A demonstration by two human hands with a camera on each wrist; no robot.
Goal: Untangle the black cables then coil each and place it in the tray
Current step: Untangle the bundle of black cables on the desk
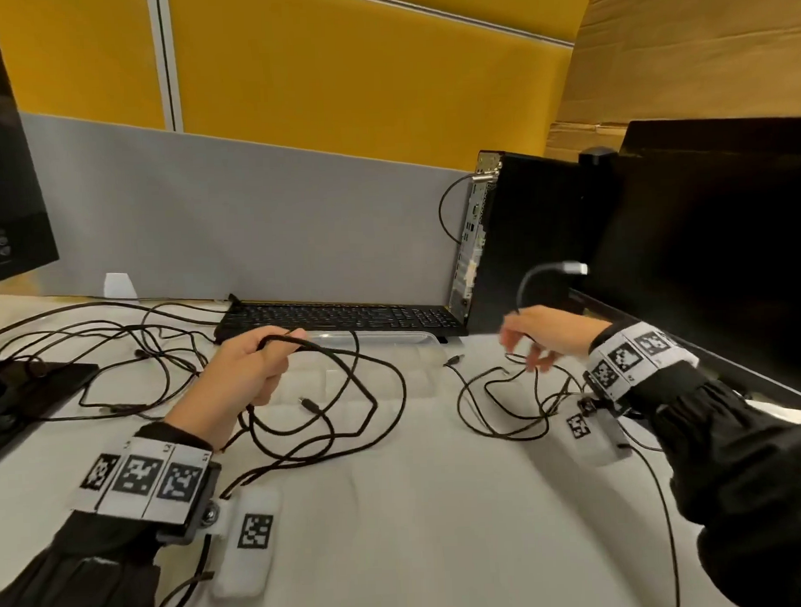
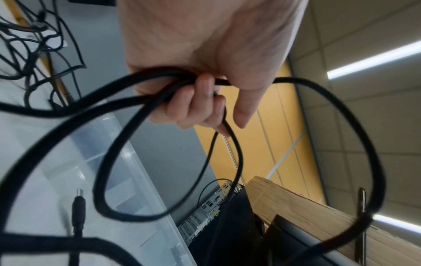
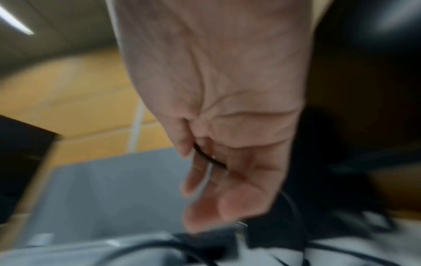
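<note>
My left hand point(image 1: 251, 367) grips several gathered loops of a thick black cable point(image 1: 318, 351) above the table; the loops hang down in front of the clear tray point(image 1: 404, 341). In the left wrist view the fingers point(image 2: 200, 100) curl round the cable point(image 2: 127, 129), and a loose plug point(image 2: 78, 207) hangs over the tray point(image 2: 127, 180). My right hand point(image 1: 545, 334) pinches a thinner black cable point(image 1: 523, 290) whose silver plug point(image 1: 575, 268) sticks up; the rest lies in loose loops on the table. The right wrist view is blurred, with the cable point(image 3: 207, 158) between the thumb and fingers of that hand point(image 3: 227, 180).
A black keyboard point(image 1: 344, 314) lies behind the tray. A computer tower point(image 1: 523, 235) and a monitor point(image 1: 714, 247) stand at the right. Another monitor point(image 1: 4, 181) and a tangle of other cables point(image 1: 119, 349) are at the left.
</note>
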